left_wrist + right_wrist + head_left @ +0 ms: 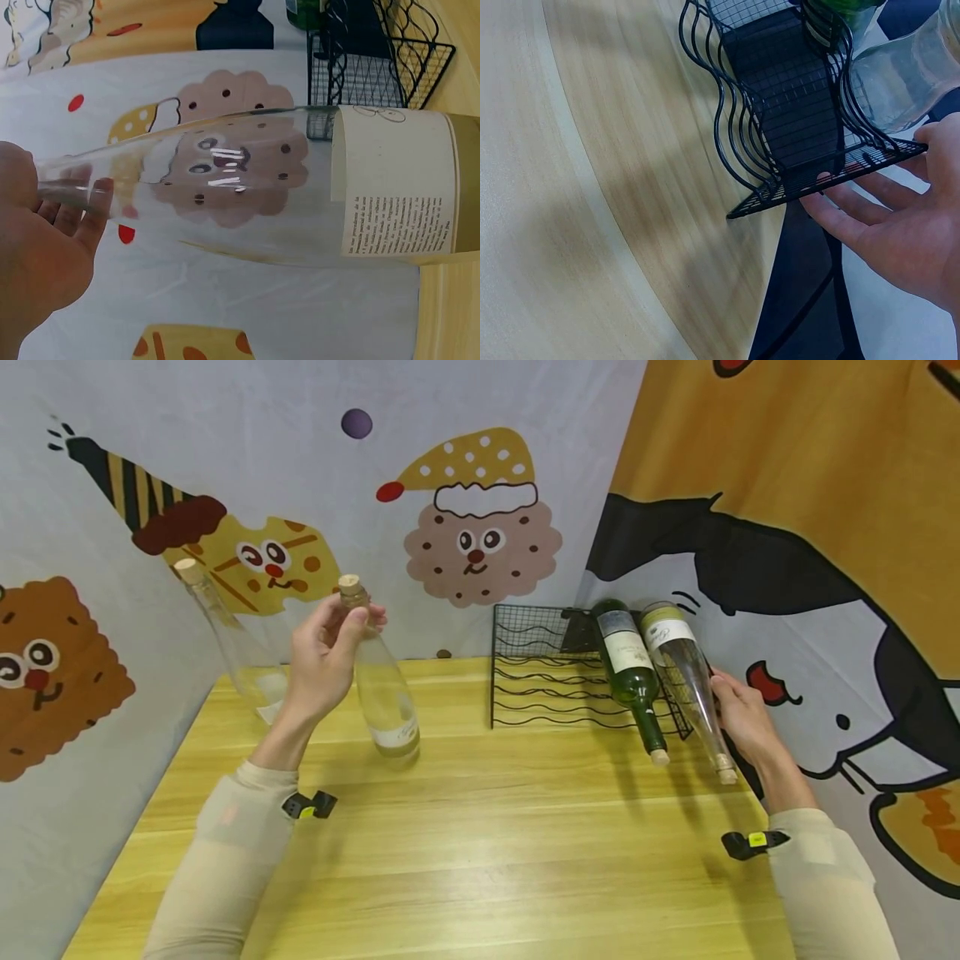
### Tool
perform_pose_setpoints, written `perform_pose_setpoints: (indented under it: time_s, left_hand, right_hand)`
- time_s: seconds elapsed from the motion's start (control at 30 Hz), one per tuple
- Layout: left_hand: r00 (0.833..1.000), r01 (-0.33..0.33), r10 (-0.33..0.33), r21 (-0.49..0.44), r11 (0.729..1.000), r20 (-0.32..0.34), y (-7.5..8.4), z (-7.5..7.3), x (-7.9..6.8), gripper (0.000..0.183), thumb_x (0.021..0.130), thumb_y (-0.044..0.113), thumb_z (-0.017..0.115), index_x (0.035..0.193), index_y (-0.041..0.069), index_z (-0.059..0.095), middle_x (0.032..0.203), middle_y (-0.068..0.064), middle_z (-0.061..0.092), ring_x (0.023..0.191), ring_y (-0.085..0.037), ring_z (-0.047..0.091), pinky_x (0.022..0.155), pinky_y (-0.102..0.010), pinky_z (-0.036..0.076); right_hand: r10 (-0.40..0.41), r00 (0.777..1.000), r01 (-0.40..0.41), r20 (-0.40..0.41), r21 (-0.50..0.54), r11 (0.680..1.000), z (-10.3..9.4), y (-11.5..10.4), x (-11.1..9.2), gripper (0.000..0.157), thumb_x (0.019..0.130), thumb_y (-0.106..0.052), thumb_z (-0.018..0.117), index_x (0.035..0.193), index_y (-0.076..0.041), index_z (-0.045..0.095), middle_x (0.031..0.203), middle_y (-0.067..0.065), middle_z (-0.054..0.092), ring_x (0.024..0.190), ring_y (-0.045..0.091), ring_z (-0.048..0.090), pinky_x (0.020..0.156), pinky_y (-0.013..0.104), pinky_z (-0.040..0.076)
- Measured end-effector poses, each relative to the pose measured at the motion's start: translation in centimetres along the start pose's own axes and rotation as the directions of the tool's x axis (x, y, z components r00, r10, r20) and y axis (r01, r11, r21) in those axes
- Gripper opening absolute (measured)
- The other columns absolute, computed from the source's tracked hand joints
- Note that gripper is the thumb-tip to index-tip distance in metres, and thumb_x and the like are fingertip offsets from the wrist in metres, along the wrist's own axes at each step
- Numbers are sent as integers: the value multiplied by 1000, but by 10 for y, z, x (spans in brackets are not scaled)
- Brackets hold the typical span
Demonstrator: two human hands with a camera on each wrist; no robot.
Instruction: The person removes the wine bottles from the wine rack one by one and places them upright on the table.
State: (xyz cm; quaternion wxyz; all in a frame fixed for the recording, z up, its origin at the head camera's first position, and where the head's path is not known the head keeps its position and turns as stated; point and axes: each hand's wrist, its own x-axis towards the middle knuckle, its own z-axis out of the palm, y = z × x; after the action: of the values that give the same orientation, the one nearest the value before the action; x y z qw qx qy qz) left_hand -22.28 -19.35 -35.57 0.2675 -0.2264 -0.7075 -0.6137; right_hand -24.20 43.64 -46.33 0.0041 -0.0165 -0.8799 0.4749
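Left of the rack (528,631), your left hand (322,656) gripped a clear bottle (386,693) by its neck; your right hand's (747,718) outstretched fingers touched the rack's side. Loading seemed underway, next likely needing a tilt rackward.

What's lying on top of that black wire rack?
Two corked bottles, side by side: a green bottle and a clear bottle. From above, the part of the rack beneath the green bottle's label is hidden.

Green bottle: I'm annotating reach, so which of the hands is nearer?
Right. The right hand is at the wire rack's side, with one clear bottle between it and the green bottle; the left hand is farther off, holding another clear bottle by its neck.
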Motion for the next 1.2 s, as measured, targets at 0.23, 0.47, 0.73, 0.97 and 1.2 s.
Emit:
perform_pose_setpoints:
  time_s: [0.23,0.47,0.73,0.97,1.2]
  left_hand:
    - [996,63,-63,-11,998,-62,-6,-14,4,20,120,20,58,130,14,73,119,1,81,109,-13,79,96,-22,66]
    - [990,37,-35,11,999,-134,-10,-26,9,27,119,21,58,127,0,73,115,0,81,103,-14,81,91,-22,67]
    - [979,86,-77,42,995,-189,-15,-38,13,26,119,23,60,128,3,73,116,1,82,105,-11,79,93,-19,66]
    - [969,69,-59,32,997,-240,-23,-48,15,24,118,19,60,127,1,73,114,-1,82,102,-14,80,92,-20,66]
    - [961,121,-102,60,991,-255,-25,-59,18,27,118,22,61,131,1,72,116,0,81,108,-20,79,97,-19,66]
  right_hand:
    - [-9,1000,9,4,-6,1000,0,-2,-2,66,124,-47,22,181,-13,22,172,41,40,108,-19,58,82,7,59]
    - [-27,1000,27,1,-11,1000,0,-1,-2,65,124,-46,23,180,-13,24,171,40,42,110,-20,57,83,5,59]
    - [-21,1000,22,16,-28,999,-2,1,-2,68,122,-54,24,181,-20,24,177,36,37,115,-19,55,86,5,58]
    - [-24,1000,25,13,-24,999,-3,0,-2,68,122,-56,26,181,-22,26,176,36,40,115,-16,58,86,7,59]
    - [-4,1000,5,17,-50,999,-2,-1,-3,69,121,-58,22,181,-24,22,181,32,33,151,44,56,85,5,56]
